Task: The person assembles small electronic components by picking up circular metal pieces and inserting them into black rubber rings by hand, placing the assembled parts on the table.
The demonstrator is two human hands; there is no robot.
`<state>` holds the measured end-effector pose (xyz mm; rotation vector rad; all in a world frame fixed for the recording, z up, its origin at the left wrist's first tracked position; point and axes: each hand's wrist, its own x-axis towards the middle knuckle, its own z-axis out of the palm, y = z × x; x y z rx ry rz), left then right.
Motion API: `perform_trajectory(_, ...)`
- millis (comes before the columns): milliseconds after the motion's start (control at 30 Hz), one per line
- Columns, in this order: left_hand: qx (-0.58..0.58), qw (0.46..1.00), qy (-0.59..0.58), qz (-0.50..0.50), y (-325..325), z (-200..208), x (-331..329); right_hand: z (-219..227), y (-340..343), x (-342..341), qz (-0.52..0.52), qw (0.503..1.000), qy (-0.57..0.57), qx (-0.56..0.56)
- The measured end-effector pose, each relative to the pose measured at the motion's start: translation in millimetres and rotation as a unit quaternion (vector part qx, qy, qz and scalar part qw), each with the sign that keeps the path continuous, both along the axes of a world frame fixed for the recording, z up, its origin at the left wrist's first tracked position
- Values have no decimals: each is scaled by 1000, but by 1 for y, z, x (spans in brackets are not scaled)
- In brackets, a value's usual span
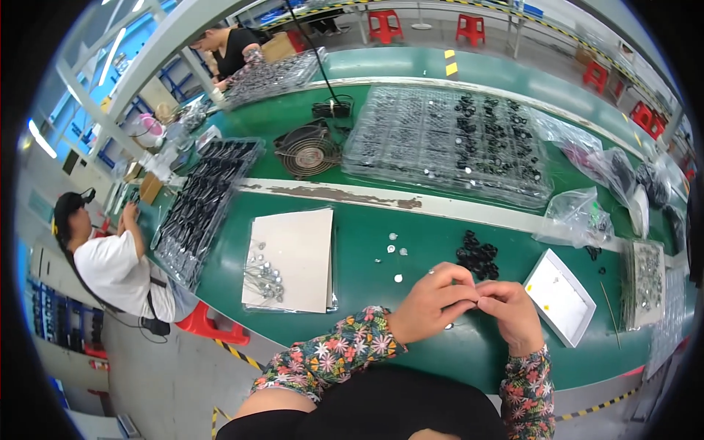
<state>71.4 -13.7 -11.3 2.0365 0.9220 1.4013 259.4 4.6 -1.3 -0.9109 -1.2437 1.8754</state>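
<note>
My left hand (pixel 434 304) and my right hand (pixel 512 315) meet over the green bench, fingertips pinched together. Whatever lies between them is too small and too covered to make out. Just beyond my fingers lies a heap of small black parts (pixel 477 257). Small round white pieces (pixel 391 249) are scattered to the left of the heap, with a single white disc (pixel 398 279) nearer my left hand. A shallow white box (pixel 579 315) sits tilted beside my right hand, a few tiny bits inside. Flowered sleeves cover both my forearms.
Left of my hands, a pale cardboard sheet (pixel 301 242) carries small wired parts (pixel 270 284). Farther back stand clear trays (pixel 411 139) of black parts, a fan (pixel 308 152) and plastic bags (pixel 576 216). Two people work at the left and far left; a stacked bagged pack (pixel 645 282) stands right.
</note>
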Motion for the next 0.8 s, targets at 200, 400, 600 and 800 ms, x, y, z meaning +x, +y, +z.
perform_trajectory(200, 31, 999, 0, -14, 4, 0, 5, -3, 0, 0, -2, 996, 89, -15)
perform_trajectory(400, -65, 992, 44, 98, 12, 14, -6, 1, 9, 0, -101, 987, 125, 8)
perform_trajectory(600, -25, 967, 215, 137, 36, -8, 6, 6, 5, 4, -131, 983, 128, 24)
perform_trajectory(800, -58, 958, 245, 137, 42, -19, 8, 11, 0, 1, -135, 985, 98, 46)
